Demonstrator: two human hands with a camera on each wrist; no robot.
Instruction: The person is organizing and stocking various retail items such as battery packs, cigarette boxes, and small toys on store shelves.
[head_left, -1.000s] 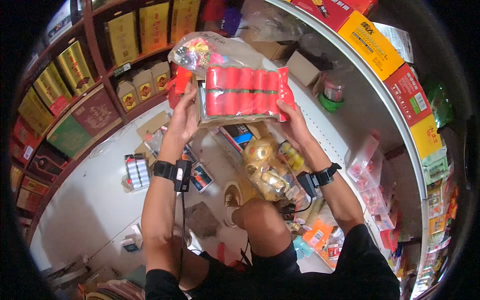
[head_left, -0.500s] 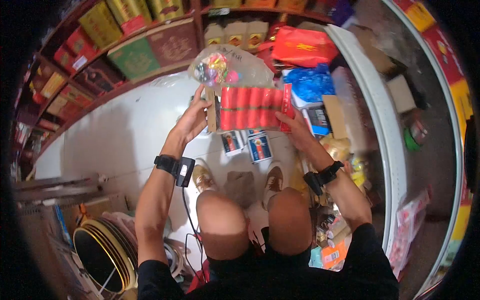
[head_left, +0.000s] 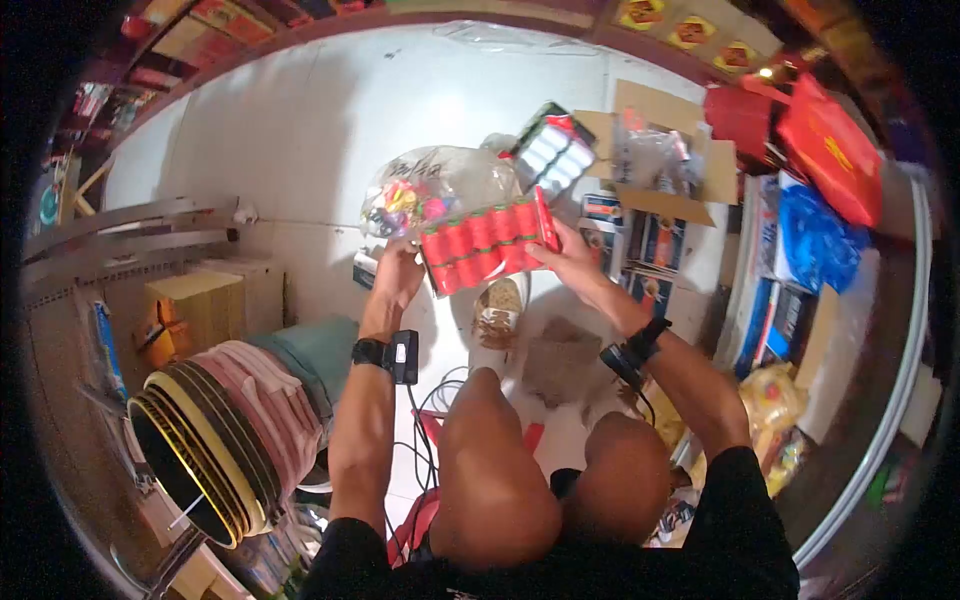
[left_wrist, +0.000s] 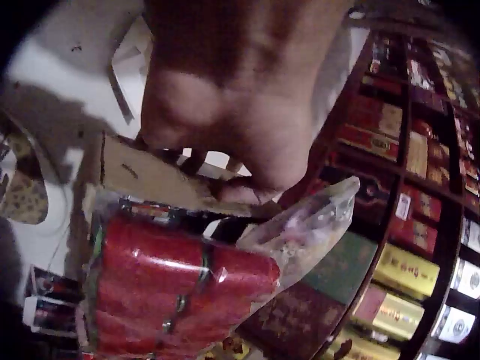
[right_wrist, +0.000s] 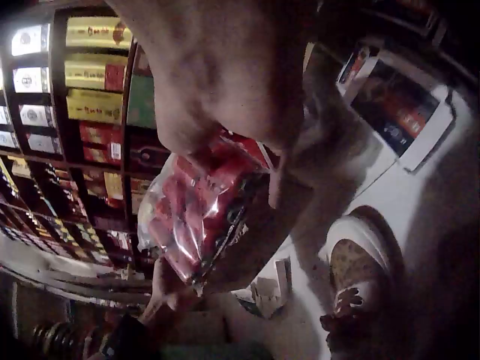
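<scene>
A clear-wrapped pack of red cylinders (head_left: 480, 243), in two rows with green edges between them, is held in front of the body in both hands. My left hand (head_left: 400, 272) grips the left end, its fingers over the edge of a piece of brown cardboard (left_wrist: 142, 176) beside the pack in the left wrist view. At the other end, my right hand (head_left: 578, 262) grips the pack by its red printed strip (head_left: 546, 215), thumb on top. A clear plastic bag (head_left: 470, 170) with small colourful pieces shows just beyond the pack.
On the floor ahead are a pack of white rolls (head_left: 556, 152) and an opened cardboard box (head_left: 718, 172). A stack of round rimmed things (head_left: 190, 460) stands at left. A red bag (head_left: 830, 150) and blue plastic (head_left: 820, 235) lie at right.
The head view has swung left, bringing the floor and the round stack further in. Both hands still hold the pack, which now tilts up toward its right end.
</scene>
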